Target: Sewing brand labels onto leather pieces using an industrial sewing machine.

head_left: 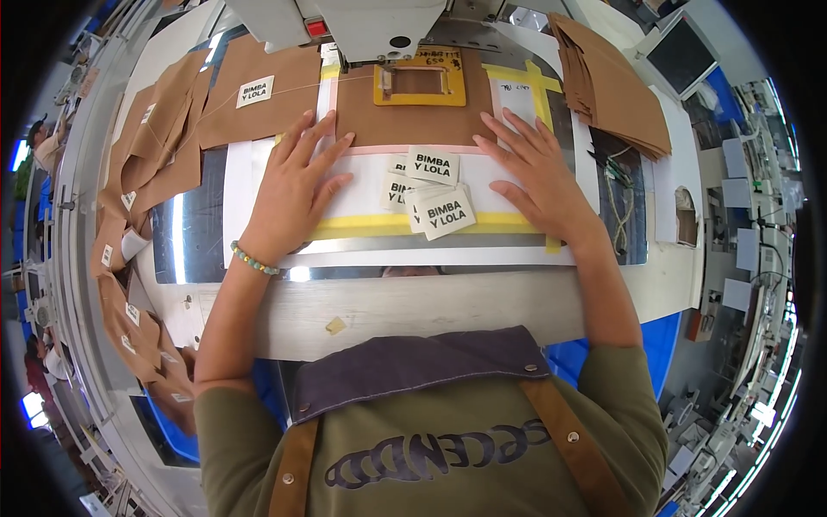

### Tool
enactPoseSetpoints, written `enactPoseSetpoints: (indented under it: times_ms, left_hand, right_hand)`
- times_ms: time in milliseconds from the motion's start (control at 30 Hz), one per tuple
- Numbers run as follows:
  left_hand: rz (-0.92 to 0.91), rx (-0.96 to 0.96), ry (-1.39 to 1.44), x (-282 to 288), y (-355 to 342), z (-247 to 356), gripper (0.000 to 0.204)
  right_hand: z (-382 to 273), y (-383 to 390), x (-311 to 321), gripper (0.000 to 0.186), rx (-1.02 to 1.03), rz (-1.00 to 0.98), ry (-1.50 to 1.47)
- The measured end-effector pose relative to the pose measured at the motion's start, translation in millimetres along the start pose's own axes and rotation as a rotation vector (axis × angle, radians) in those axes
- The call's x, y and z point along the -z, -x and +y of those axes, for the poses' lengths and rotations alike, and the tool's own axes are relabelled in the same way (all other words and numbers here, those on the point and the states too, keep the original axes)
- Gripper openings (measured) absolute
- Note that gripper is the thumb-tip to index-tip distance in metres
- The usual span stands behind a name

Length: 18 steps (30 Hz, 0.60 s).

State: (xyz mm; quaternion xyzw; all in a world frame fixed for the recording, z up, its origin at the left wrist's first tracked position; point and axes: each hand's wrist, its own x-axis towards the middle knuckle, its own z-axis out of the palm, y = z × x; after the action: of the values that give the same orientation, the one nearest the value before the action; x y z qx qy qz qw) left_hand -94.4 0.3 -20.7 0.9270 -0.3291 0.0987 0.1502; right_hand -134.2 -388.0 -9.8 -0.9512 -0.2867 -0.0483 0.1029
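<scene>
My left hand and my right hand lie palm down, fingers spread, at either side of a brown fabric piece on a white, yellow-taped board. Several loose white fabric labels lie in a small pile between my hands. Above them a yellow rectangular frame sits on the brown piece beneath a sewing machine head. Neither hand is gripping anything. A thin thread runs leftward from the machine over the brown pieces.
Brown pieces with labels trail down the left side. A brown stack lies back right, near a monitor. Scissors with cord lie beside my right hand. Blue bins stand below the table. Co-workers are at the far left.
</scene>
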Motion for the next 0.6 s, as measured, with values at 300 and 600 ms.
enactPoseSetpoints:
  times_ms: [300,600]
  left_hand:
    - [0.002,0.037,0.044,-1,0,-2,0.048]
    - [0.093,0.021,0.018,1,-4,1,0.045]
  right_hand:
    - [0,-1,1,0.058,0.013,-0.002,0.008]
    - [-13,-21,6,0.042,0.063,0.149,-0.1]
